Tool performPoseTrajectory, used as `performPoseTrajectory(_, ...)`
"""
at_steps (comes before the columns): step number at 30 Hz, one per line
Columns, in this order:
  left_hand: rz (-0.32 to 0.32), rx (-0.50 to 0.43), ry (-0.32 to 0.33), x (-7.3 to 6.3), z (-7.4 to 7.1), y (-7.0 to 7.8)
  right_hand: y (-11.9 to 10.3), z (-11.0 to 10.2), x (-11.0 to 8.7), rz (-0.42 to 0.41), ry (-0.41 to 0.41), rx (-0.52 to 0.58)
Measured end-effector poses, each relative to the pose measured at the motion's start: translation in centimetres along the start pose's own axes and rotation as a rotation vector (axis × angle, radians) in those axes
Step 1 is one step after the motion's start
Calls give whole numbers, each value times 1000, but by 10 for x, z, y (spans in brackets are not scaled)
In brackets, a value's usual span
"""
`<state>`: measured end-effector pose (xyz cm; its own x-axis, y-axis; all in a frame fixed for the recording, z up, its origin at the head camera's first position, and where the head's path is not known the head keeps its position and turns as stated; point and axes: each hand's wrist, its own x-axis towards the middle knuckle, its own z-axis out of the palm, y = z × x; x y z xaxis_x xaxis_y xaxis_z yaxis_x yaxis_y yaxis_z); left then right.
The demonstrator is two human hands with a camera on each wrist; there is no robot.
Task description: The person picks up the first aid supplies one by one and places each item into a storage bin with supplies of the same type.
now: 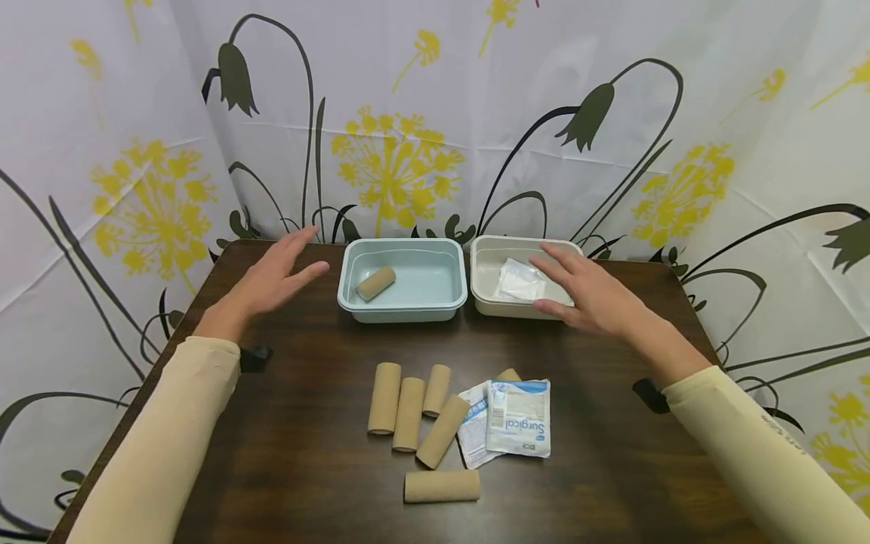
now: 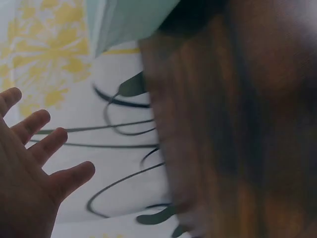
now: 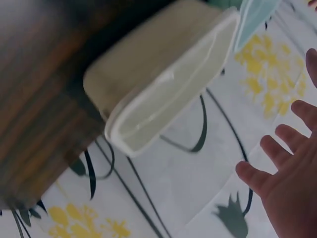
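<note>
My left hand (image 1: 272, 277) is held above the table to the left of the light blue bin (image 1: 435, 276), fingers spread and nothing in them. One brown cardboard tube (image 1: 376, 283) lies in that bin. My right hand (image 1: 586, 289) overlaps the right side of the cream bin (image 1: 481, 264) in the head view, its fingers extended and holding nothing. White packets (image 1: 522, 280) lie inside the cream bin. In the right wrist view the hand (image 3: 292, 173) is spread beside the cream bin (image 3: 143, 64). The left wrist view shows the left hand (image 2: 34, 168) with separated fingers.
Several cardboard tubes (image 1: 408, 414) lie on the dark wooden table (image 1: 306, 453), in front of the bins. Surgical packets (image 1: 519, 423) overlap beside them, partly covering another tube (image 1: 508, 375). A flower-patterned curtain (image 1: 421, 91) hangs behind the table and along its sides.
</note>
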<state>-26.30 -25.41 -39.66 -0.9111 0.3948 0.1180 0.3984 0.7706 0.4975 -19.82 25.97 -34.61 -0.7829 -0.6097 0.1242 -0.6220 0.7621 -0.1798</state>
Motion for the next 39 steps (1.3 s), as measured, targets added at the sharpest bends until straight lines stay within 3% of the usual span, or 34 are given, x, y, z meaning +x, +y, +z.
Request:
performPoseTrajectory(4,-32,-64,-28,-7,22,-6,-15,21,-16,-59,-34,31)
performPoseTrajectory(11,-127,-127,-92,-16,55,-10,-36,62,-53,-82,-121,91)
performPoseTrajectory(17,-164,-167,-100,-17,75,-13,-52,92,-75,-88,-127,144)
performPoseTrajectory(27,-170,-222,-64,-12,96,-10,-68,121,-93,-133,-141,96)
performPoseTrajectory(39,-150,-220,-41,-12,104,-10,-72,126,-96,-142,-110,60)
